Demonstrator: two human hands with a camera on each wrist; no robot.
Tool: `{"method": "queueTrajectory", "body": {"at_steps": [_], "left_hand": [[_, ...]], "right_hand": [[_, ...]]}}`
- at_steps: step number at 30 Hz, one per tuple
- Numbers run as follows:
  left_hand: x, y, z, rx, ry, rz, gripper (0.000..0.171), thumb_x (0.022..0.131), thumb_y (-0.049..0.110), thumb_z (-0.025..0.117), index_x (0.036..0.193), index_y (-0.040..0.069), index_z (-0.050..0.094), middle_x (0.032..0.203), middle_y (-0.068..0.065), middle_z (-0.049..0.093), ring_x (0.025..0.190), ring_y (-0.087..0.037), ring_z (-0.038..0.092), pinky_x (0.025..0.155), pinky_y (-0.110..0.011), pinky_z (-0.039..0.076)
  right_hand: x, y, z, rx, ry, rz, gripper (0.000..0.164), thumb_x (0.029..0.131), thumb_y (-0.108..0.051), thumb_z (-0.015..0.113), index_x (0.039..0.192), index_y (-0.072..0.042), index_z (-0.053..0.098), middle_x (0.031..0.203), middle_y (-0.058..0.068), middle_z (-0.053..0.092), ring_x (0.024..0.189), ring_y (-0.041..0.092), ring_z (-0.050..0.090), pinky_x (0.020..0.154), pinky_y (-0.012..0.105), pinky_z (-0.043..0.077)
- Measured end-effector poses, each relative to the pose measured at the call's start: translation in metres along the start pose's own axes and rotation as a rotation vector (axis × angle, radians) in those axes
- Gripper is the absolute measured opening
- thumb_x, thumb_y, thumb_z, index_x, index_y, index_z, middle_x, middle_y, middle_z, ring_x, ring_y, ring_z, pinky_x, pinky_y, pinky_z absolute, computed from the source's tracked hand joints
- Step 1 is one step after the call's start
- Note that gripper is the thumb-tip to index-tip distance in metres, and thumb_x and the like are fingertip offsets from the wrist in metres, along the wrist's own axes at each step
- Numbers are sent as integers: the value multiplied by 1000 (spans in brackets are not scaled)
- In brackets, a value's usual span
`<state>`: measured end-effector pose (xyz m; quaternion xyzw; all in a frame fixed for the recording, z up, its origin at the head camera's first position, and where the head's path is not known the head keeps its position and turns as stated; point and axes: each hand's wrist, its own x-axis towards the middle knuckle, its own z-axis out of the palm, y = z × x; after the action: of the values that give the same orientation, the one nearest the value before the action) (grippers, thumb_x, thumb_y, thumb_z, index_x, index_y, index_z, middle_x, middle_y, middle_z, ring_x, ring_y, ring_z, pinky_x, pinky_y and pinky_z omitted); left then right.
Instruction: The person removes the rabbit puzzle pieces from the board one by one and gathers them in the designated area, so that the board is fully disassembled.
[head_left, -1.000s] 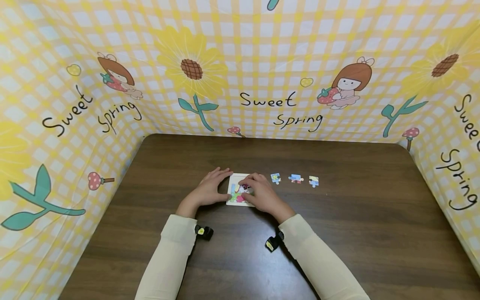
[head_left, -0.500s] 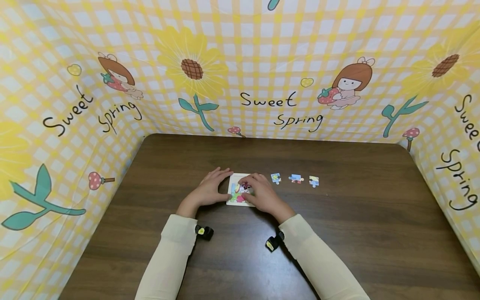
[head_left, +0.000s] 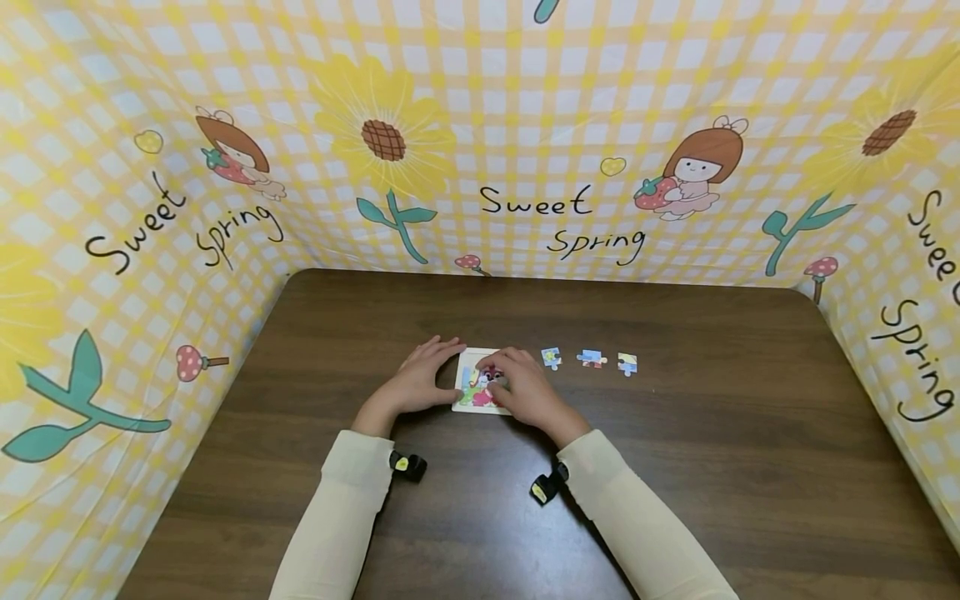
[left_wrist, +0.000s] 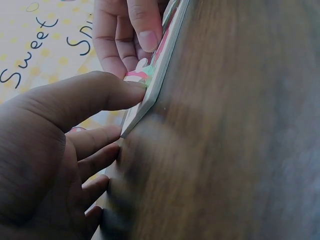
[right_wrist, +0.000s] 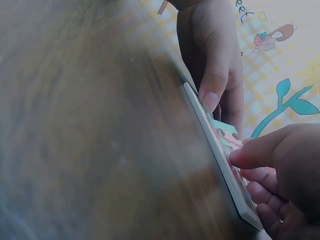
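In the head view a small white-framed jigsaw puzzle board (head_left: 467, 360) with a colourful cartoon picture lies on the table. My left hand (head_left: 418, 377) holds its left side, thumb at the near corner and fingers towards the far corner. In the left wrist view the left thumb (left_wrist: 117, 90) presses on the frame's corner. My right hand (head_left: 531, 387) is over the right part of the board, fingers curled, hiding much of the picture. The right wrist view shows a puzzle piece (right_wrist: 226, 129) tilted up from the board against the right fingers, which seem to pinch it.
Three loose puzzle pieces lie in a row right of the board: a left one (head_left: 551, 358), a middle one (head_left: 592, 358) and a right one (head_left: 627, 364). A yellow checked cloth (head_left: 517, 108) walls the brown wooden table (head_left: 720, 433) at the back and sides.
The right thumb has shifted slightly to the right over the board. The left hand, the board and the loose pieces stay in place.
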<state>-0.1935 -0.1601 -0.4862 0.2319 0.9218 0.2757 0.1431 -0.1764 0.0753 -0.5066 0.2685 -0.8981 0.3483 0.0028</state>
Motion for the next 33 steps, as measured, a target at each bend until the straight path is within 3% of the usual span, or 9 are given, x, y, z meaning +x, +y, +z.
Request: {"method": "queueTrajectory", "body": {"at_steps": [14, 33], "left_hand": [[0, -4, 4, 0, 4, -8, 80, 84, 38, 73, 152, 18, 35, 159, -2, 26, 148, -29, 8, 116, -54, 5], [-1, -2, 1, 11, 7, 1, 80, 84, 38, 72, 152, 17, 36, 158, -4, 27, 148, -30, 9, 116, -54, 6]], "right_hand": [[3, -3, 2, -27, 37, 24, 25, 89, -15, 68, 113, -21, 68, 106, -5, 61, 99, 16, 55, 81, 38, 41], [5, -1, 4, -53, 44, 9, 22, 91, -16, 66, 112, -21, 70, 101, -5, 65, 100, 17, 57, 85, 39, 42]]}}
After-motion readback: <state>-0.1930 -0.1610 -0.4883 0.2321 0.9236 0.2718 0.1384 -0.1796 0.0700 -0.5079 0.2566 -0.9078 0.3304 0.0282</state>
